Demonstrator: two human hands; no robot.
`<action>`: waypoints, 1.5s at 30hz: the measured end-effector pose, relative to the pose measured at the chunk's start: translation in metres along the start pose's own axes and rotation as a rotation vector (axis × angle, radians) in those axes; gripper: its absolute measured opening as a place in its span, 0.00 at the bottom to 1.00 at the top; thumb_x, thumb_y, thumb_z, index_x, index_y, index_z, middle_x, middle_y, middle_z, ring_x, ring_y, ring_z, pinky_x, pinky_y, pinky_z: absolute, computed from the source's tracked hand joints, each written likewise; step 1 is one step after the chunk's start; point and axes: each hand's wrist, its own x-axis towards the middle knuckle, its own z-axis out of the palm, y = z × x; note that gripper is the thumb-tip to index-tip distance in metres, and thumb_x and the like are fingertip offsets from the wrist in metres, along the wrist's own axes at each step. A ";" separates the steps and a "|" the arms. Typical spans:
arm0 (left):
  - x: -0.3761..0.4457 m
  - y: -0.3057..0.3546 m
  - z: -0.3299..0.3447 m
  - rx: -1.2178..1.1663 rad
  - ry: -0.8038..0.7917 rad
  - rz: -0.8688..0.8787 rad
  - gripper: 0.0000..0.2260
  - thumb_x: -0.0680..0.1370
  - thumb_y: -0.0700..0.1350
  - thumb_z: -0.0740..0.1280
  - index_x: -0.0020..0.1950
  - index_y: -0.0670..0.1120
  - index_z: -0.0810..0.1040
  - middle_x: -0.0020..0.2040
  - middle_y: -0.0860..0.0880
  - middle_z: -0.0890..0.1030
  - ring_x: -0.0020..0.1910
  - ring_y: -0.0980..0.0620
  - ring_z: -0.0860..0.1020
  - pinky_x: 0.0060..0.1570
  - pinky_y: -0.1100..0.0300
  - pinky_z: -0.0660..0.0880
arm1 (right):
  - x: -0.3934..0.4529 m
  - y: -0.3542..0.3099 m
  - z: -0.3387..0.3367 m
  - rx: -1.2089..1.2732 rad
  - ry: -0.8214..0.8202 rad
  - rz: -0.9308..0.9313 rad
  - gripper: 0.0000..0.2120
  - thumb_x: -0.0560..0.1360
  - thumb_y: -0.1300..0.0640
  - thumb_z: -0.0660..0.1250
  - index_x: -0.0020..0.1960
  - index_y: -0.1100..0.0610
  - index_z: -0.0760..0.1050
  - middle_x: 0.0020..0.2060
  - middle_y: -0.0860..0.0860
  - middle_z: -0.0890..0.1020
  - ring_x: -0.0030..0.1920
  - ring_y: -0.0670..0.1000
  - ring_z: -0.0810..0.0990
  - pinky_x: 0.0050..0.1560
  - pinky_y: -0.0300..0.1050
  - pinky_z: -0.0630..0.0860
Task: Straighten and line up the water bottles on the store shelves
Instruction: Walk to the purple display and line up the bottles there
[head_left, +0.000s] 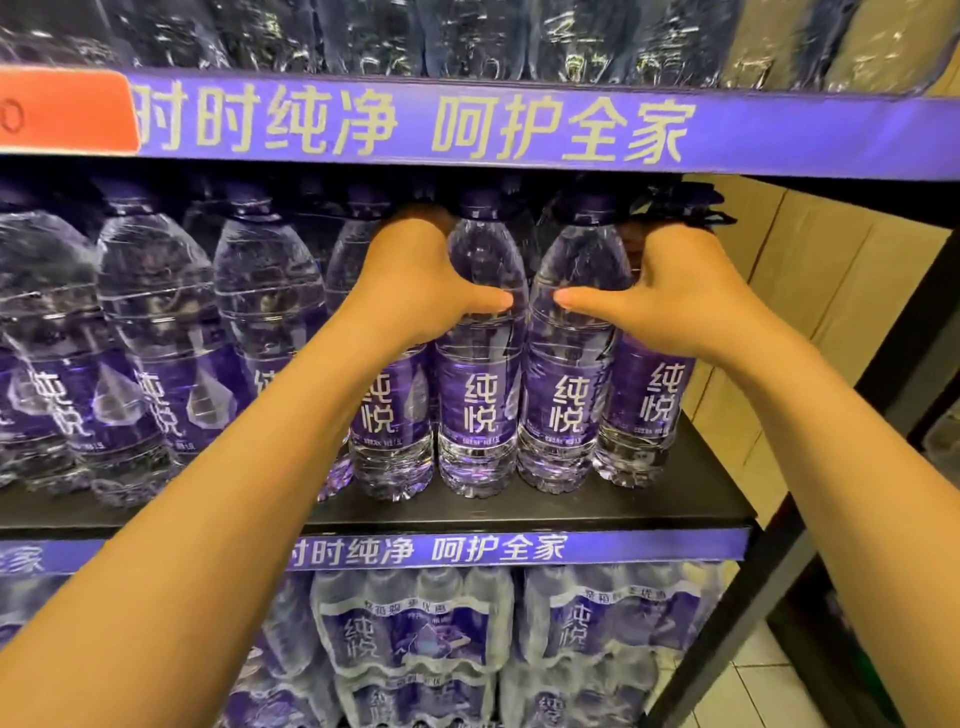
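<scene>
Head view: middle shelf, row of purple-labelled water bottles at its front edge. Left hand and right hand each grip an upright bottle's shoulder, the left-held bottle touching the right-held bottle; best nudged level, labels forward, bases flush.

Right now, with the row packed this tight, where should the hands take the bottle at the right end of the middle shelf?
Take the rightmost bottle on its smooth upper body above the purple label, coming from its open right side. A neighbouring bottle seems to touch its left flank, and the upper shelf sits close above its cap, so a top approach looks cramped.
</scene>
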 end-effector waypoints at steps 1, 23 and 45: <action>0.000 0.000 0.000 0.003 0.001 0.004 0.33 0.65 0.61 0.77 0.28 0.48 0.54 0.22 0.52 0.53 0.18 0.54 0.54 0.22 0.62 0.56 | -0.001 -0.001 -0.001 0.002 0.004 -0.002 0.34 0.68 0.33 0.71 0.30 0.54 0.52 0.23 0.48 0.53 0.23 0.48 0.51 0.26 0.42 0.51; -0.019 0.006 0.004 -0.025 0.212 0.126 0.32 0.67 0.63 0.75 0.31 0.46 0.56 0.27 0.51 0.56 0.26 0.54 0.55 0.26 0.61 0.53 | -0.047 0.057 0.000 0.294 0.479 0.272 0.26 0.69 0.34 0.72 0.58 0.51 0.75 0.51 0.46 0.81 0.50 0.45 0.80 0.50 0.47 0.81; -0.021 0.006 0.007 0.024 0.221 0.107 0.30 0.69 0.63 0.73 0.32 0.45 0.57 0.26 0.48 0.56 0.25 0.51 0.56 0.38 0.44 0.75 | -0.041 0.075 0.017 0.393 0.314 0.263 0.29 0.60 0.33 0.76 0.52 0.46 0.71 0.42 0.33 0.75 0.43 0.33 0.74 0.36 0.31 0.68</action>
